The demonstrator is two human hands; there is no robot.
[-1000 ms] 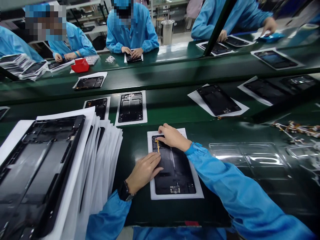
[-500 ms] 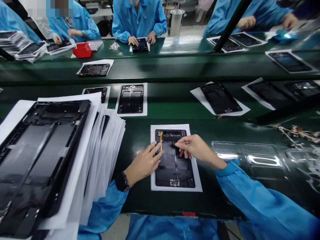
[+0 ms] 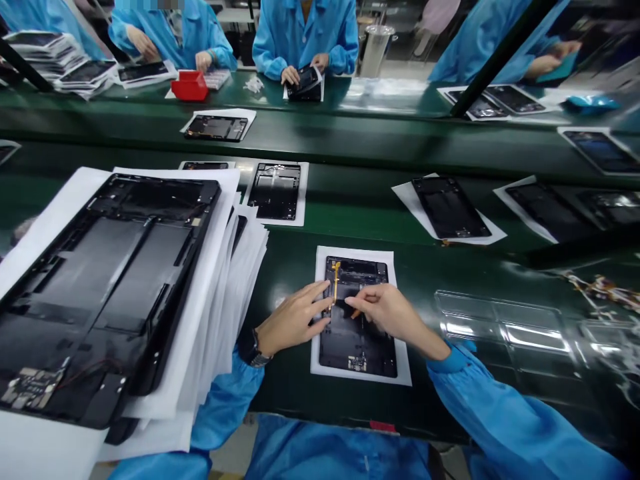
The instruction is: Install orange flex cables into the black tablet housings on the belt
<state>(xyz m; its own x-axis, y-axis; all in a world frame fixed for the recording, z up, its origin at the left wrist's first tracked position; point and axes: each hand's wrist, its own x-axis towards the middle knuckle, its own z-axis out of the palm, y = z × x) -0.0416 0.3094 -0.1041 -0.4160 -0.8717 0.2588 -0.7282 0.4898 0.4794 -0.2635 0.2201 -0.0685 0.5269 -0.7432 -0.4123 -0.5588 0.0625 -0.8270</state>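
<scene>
A black tablet back housing (image 3: 357, 333) lies on a white sheet (image 3: 403, 370) on the green bench in front of me. A thin yellow flex strip (image 3: 335, 279) runs down its upper left part. My left hand (image 3: 295, 319) rests on the housing's left edge, fingers stretched toward the strip's lower end. My right hand (image 3: 385, 310) hovers over the middle of the housing with thumb and forefinger pinched together, tips close to the strip's lower end. What they pinch is too small to make out.
A fanned stack of white sheets topped by a large black housing (image 3: 107, 280) fills the left. More housings on sheets (image 3: 275, 192) (image 3: 450, 208) lie on the belt beyond. A clear plastic tray (image 3: 500, 320) sits right. Other workers in blue coats handle housings (image 3: 305, 83) across the line.
My right hand drew back from the housing's top left corner to its middle and closed into a pinch. My left hand stayed on the left edge. The camera view shifted left and down.
</scene>
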